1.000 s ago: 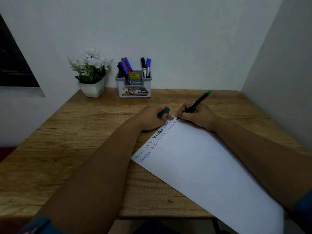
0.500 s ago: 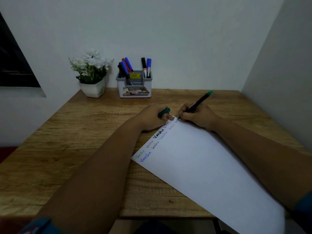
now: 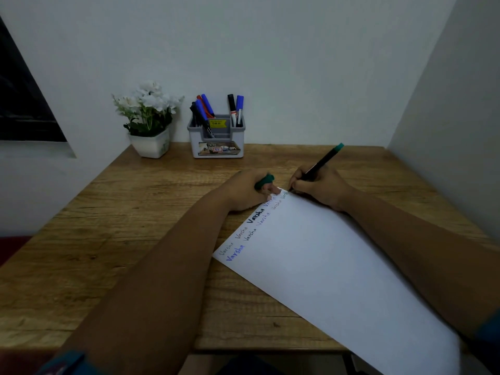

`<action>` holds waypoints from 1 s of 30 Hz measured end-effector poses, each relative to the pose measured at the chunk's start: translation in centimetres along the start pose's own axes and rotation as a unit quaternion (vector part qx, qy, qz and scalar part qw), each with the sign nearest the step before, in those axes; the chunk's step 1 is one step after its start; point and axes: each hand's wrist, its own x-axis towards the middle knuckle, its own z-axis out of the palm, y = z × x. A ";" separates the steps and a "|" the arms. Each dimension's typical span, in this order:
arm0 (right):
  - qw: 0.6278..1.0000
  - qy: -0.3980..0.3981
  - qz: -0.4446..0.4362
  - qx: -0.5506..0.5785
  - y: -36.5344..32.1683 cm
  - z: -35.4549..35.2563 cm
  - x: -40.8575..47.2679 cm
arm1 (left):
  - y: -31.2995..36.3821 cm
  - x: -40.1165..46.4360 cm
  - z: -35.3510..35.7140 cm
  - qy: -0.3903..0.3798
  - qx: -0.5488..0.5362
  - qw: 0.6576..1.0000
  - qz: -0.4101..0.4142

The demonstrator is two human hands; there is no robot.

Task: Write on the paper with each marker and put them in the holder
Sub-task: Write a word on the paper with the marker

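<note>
A white sheet of paper (image 3: pixel 332 266) lies slanted across the wooden desk (image 3: pixel 135 226), with several handwritten words along its upper left edge. My right hand (image 3: pixel 319 188) grips a thin black pen with a green end (image 3: pixel 323 162), its tip on the paper's far corner. My left hand (image 3: pixel 243 190) rests at the paper's edge, fingers curled round the green cap (image 3: pixel 264 181). The grey and white holder (image 3: pixel 217 142) stands at the back against the wall, with several blue, black and red markers (image 3: pixel 205 109) in it.
A white pot of white flowers (image 3: pixel 148 117) stands left of the holder. Walls close in the desk at the back and right. A dark window (image 3: pixel 24 98) is at the far left.
The right hand with the pen has shifted very slightly at the paper's corner. The left hand and cap stay put.
</note>
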 end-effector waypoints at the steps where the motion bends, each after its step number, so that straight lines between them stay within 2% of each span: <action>1: 1.000 0.000 -0.001 -0.006 0.0 0.0 0.0 | 0.0 0.0 0.0 0.000 -0.001 1.000 -0.001; 14: 1.000 -0.006 0.010 -0.014 0.3 -0.2 0.2 | -0.4 0.2 0.0 -0.010 -0.005 1.000 0.002; 16: 0.996 0.022 0.026 0.080 0.5 -0.3 0.4 | -0.3 0.2 -0.1 -0.011 -0.001 1.000 0.003; 19: 0.955 0.072 0.059 0.282 0.1 -0.5 0.8 | -0.1 0.1 -0.1 -0.021 0.001 1.000 -0.001; 21: 0.952 0.081 0.071 0.287 -0.6 -0.6 0.8 | 0.4 -0.2 0.0 -0.001 -0.018 1.000 -0.006; 24: 0.958 0.069 0.071 0.269 -1.5 -0.7 0.6 | 2.0 -0.7 0.1 0.089 -0.115 0.989 -0.018; 27: 0.917 0.011 0.099 0.386 -2.4 -0.8 0.3 | 2.4 -0.5 0.1 0.128 -0.217 0.967 -0.034; 30: 0.900 -0.033 0.105 0.422 -2.6 -0.8 0.1 | 2.0 -0.2 0.2 0.135 -0.186 0.973 -0.017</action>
